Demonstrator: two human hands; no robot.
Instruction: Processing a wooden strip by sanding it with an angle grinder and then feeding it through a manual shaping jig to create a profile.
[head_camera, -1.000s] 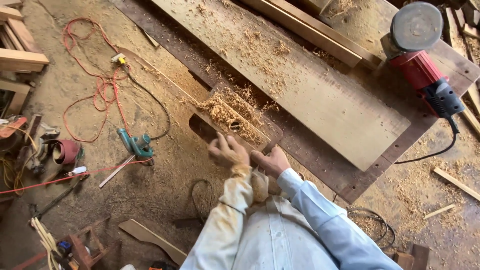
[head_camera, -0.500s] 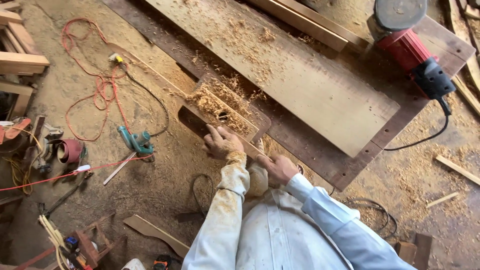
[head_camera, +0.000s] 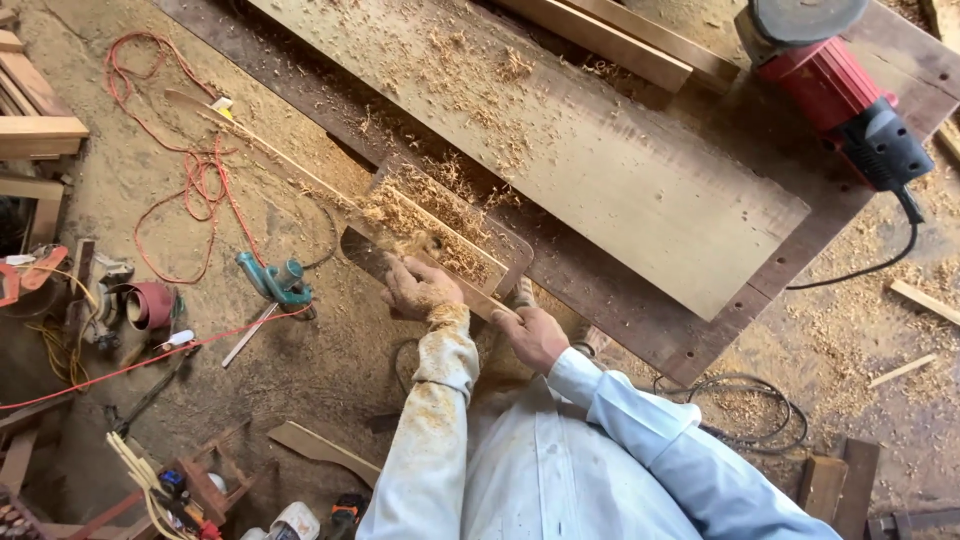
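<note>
While the person's pale-sleeved arms fill the bottom of the view, both hands meet over a small wooden piece at the near edge of the work area. The right hand (head_camera: 535, 335) sits nearest, its fingers curled tight around the near end of a thin wooden stick (head_camera: 300, 165). The left hand (head_camera: 420, 288), its sleeve dusted with sawdust, lies just beyond with fingers bent and pressed down on the stick where it crosses the small dark board (head_camera: 440, 235).

That stick is long and narrow. Its long axis runs diagonally from the right hand at lower right up to the upper left, where its far tip points toward a coil of orange cable (head_camera: 190, 170) on the dirt floor. The small dark board lies under it, heaped with curly wood shavings (head_camera: 420, 215), its own length running the same diagonal way, and it rests against the near edge of a large dark panel (head_camera: 640, 320).

Left of the hands, a teal power tool (head_camera: 275, 282) lies on the ground. Farther off, a broad pale plank (head_camera: 560, 130) lies on the dark panel, slanting from upper left to lower right and strewn with shavings. At the far right corner stands a red and black power tool (head_camera: 840, 90), its black cord trailing down off the panel.
</note>
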